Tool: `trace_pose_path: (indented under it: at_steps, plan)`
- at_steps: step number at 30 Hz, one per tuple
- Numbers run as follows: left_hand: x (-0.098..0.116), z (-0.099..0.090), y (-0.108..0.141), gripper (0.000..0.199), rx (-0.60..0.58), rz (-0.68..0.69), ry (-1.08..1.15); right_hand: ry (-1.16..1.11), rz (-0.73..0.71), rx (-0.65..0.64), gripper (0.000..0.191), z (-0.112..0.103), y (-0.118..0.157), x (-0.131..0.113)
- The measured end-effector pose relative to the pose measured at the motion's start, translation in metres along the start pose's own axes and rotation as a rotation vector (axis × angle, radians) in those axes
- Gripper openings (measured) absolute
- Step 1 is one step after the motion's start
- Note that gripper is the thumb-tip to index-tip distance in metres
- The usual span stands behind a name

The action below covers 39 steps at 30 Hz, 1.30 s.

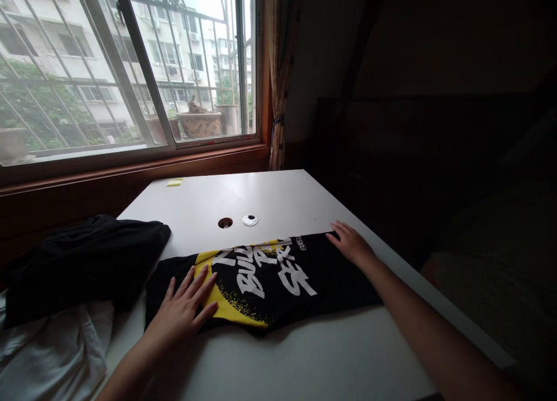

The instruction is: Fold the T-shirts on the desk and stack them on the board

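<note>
A black T-shirt [287, 308] with a yellow patch and white lettering lies folded lengthwise into a long strip across the white table [270, 198]. My left hand [187, 302] rests flat on its left part, over the yellow print, fingers spread. At the far right corner of the strip, my right hand [350, 242] lies on the cloth edge with its fingers stretched out. Neither hand grips the fabric. The underside of the shirt is hidden.
To the left, black clothing [87, 262] is heaped over a light grey cloth [56, 349]. A cable hole [225, 223] and a round white cap [250, 220] are beyond the shirt. A yellow slip [174, 182] lies near the window [130, 70]. The table's right edge drops into shadow.
</note>
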State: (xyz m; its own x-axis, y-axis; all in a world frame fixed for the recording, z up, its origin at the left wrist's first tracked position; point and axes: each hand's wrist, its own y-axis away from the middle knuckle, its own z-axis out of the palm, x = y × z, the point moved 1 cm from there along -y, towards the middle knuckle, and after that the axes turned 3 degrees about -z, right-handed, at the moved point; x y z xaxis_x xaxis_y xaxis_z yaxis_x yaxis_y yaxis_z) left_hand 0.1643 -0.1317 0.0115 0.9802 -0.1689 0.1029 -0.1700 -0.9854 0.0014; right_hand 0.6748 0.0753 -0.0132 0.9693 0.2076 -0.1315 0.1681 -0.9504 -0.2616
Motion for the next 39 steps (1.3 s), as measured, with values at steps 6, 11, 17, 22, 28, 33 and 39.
trace_pose_path:
  at_steps: [6,11,17,22,28,33,39]
  plan:
    - [-0.001,0.0,-0.001,0.064,-0.011,-0.011,-0.013,0.006,0.088,0.235,0.046,-0.014,0.014,0.035]
    - [-0.004,0.004,-0.001,0.064,-0.001,0.002,-0.025,-0.135,0.179,0.192,0.03,-0.037,0.038,0.046]
    - [-0.011,0.01,-0.003,0.06,0.059,0.054,-0.042,-0.444,0.381,-0.322,0.044,-0.063,0.078,0.063]
    - [-0.017,0.01,-0.003,0.059,0.166,0.24,-0.003,-0.469,0.389,-0.448,0.053,-0.073,0.096,0.064]
    - [0.004,-0.015,0.0,0.047,0.174,0.571,0.118,-0.474,0.314,-0.425,0.041,-0.073,0.095,0.05]
    - [0.017,-0.028,0.004,0.024,0.165,0.591,0.227,-0.559,0.335,-0.317,0.037,-0.077,0.098,0.044]
    - [0.016,-0.026,0.004,0.016,0.23,0.608,0.258,-0.565,0.346,-0.22,0.036,-0.079,0.104,0.042]
